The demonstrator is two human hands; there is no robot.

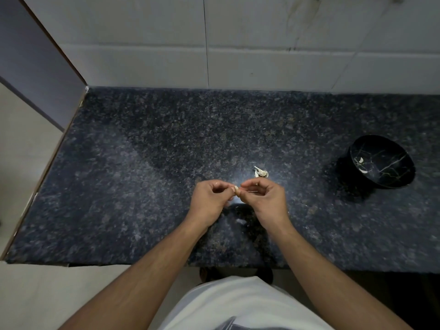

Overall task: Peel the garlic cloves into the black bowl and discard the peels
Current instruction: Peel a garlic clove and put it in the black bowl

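The scene is looking dim and cool-toned, with soft noise graining the dark granite counter (142, 186). Light is falling from above and behind the person, so a broad head-and-shoulders shadow is spreading across the counter's middle, while paler patches are glowing to either side of it. A small bright glare spot is shining on the counter just beneath the left hand (209, 198) and right hand (266, 198). The black bowl (381, 163), toward the counter's right end, is casting a dark shadow to its left. Wide-angle distortion is bending the counter's edges and the wall tile (262, 44) lines behind it. The fingertips are appearing slightly soft.
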